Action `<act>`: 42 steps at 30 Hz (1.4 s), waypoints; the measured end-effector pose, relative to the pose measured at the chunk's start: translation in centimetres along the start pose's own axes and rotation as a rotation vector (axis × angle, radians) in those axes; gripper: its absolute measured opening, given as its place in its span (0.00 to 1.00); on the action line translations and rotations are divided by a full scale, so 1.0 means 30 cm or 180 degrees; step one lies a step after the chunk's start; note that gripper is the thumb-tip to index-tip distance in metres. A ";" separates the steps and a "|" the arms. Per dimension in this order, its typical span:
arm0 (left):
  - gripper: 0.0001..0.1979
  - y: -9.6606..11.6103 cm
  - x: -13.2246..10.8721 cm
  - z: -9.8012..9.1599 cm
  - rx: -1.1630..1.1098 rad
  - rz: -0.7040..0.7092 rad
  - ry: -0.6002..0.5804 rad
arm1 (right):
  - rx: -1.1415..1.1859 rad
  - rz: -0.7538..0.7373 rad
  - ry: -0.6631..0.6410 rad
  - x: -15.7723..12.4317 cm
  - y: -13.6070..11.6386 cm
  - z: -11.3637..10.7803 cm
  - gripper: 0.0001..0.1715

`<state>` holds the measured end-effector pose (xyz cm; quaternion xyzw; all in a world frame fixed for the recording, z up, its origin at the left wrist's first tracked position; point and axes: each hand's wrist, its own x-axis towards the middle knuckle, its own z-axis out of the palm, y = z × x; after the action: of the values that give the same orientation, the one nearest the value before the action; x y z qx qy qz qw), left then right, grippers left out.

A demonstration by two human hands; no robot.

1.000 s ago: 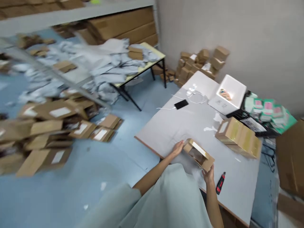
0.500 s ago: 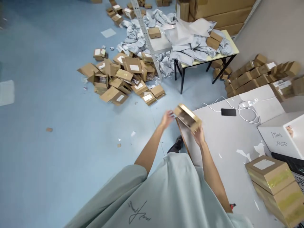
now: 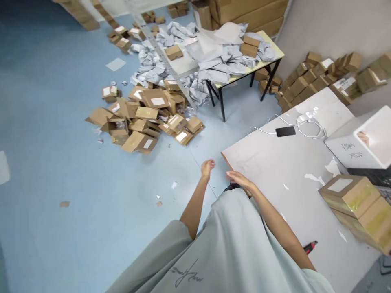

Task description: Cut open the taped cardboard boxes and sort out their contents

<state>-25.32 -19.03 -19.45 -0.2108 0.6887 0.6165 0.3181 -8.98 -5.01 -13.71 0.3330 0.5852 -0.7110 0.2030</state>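
My left hand (image 3: 207, 169) is over the blue floor, left of the white table's corner, holding nothing, its fingers stretched out. My right hand (image 3: 239, 179) hovers by the left edge of the white table (image 3: 262, 171), palm turned inward, also empty with fingers extended. A gap separates the two hands. Ahead and to the left, a heap of small cardboard boxes (image 3: 140, 141) lies on the floor, several with white labels and some with flaps open. A red and black utility knife (image 3: 310, 247) rests on the table beside my right forearm.
On the white table are a phone (image 3: 285, 131) on a cable, a power strip (image 3: 306, 117), a white foam box (image 3: 356, 146) and taped cartons (image 3: 345, 195). Beyond stands a yellow table (image 3: 271, 55) with grey bags. More boxes (image 3: 301, 86) line the wall.
The open cardboard box has left my right hand, and both hands are now empty and lower, nearer my body. The view has shifted, bringing more of the utility knife into sight.
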 end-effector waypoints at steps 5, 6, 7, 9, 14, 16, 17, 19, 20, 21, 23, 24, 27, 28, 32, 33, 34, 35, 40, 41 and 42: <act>0.17 -0.121 -0.162 0.386 0.0489 0.0085 -0.1407 | 0.0928 0.0440 0.1303 -0.283 0.343 -0.228 0.36; 0.17 -0.140 -0.195 0.449 0.0599 0.0099 -0.1665 | 0.1145 0.0459 0.1526 -0.343 0.411 -0.255 0.36; 0.18 -0.157 -0.224 0.504 0.0710 0.0121 -0.1896 | 0.1374 0.0423 0.1728 -0.401 0.477 -0.274 0.36; 0.19 -0.183 -0.276 0.596 0.0941 0.0188 -0.2295 | 0.1845 0.0240 0.2147 -0.508 0.599 -0.285 0.36; 0.24 -0.228 -0.388 0.735 0.1561 0.0497 -0.2978 | 0.2829 -0.0171 0.3091 -0.706 0.806 -0.231 0.32; 0.26 -0.254 -0.439 0.783 0.1784 0.0622 -0.3176 | 0.3126 -0.0296 0.3301 -0.770 0.853 -0.232 0.31; 0.27 -0.273 -0.469 0.809 0.1895 0.0676 -0.3275 | 0.3226 -0.0354 0.3382 -0.804 0.876 -0.245 0.32; 0.28 -0.320 -0.541 0.858 0.2093 0.0756 -0.3456 | 0.3306 -0.0441 0.3539 -0.880 0.927 -0.293 0.33; 0.29 -0.347 -0.583 0.882 0.2190 0.0775 -0.3547 | 0.3285 -0.0501 0.3620 -0.922 0.957 -0.325 0.34; 0.29 -0.377 -0.628 0.906 0.2283 0.0789 -0.3637 | 0.3214 -0.0561 0.3724 -0.965 0.991 -0.361 0.35; 0.30 -0.438 -0.726 0.956 0.2450 0.0811 -0.3812 | 0.2925 -0.0670 0.4014 -1.049 1.066 -0.442 0.38; 0.30 -0.469 -0.777 0.986 0.2520 0.0827 -0.3894 | 0.2754 -0.0714 0.4183 -1.088 1.104 -0.488 0.39; 0.30 -0.563 -0.936 1.110 0.2663 0.0907 -0.4112 | 0.2585 -0.0868 0.4585 -1.198 1.213 -0.654 0.43; 0.30 -0.595 -0.990 1.162 0.2689 0.0945 -0.4184 | 0.2525 -0.0891 0.4744 -1.234 1.243 -0.721 0.44; 0.26 -0.712 -1.223 1.391 0.2695 0.1149 -0.4483 | 0.1501 -0.0581 0.5513 -1.372 1.305 -1.030 0.46; 0.25 -0.737 -1.283 1.444 0.2679 0.1206 -0.4553 | 0.1173 -0.0424 0.5604 -1.401 1.304 -1.111 0.47; 0.24 -0.760 -1.341 1.493 0.2661 0.1264 -0.4626 | 0.0905 -0.0243 0.5606 -1.426 1.298 -1.188 0.47; 0.23 -0.780 -1.396 1.535 0.2637 0.1324 -0.4712 | 0.0696 -0.0040 0.5526 -1.444 1.287 -1.260 0.48; 0.26 -0.843 -1.586 1.643 0.2524 0.1498 -0.5142 | 0.0424 0.0800 0.4762 -1.455 1.214 -1.473 0.38; 0.28 -0.849 -1.600 1.642 0.2529 0.1510 -0.5167 | 0.0418 0.0871 0.4758 -1.448 1.205 -1.485 0.37; 0.29 -0.855 -1.606 1.636 0.2546 0.1523 -0.5172 | 0.0419 0.0930 0.4812 -1.439 1.200 -1.490 0.36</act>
<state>35.07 20.43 -5.98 0.5569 0.4412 0.3411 0.6154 56.01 25.48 -12.28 0.8132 0.4714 -0.2898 -0.1803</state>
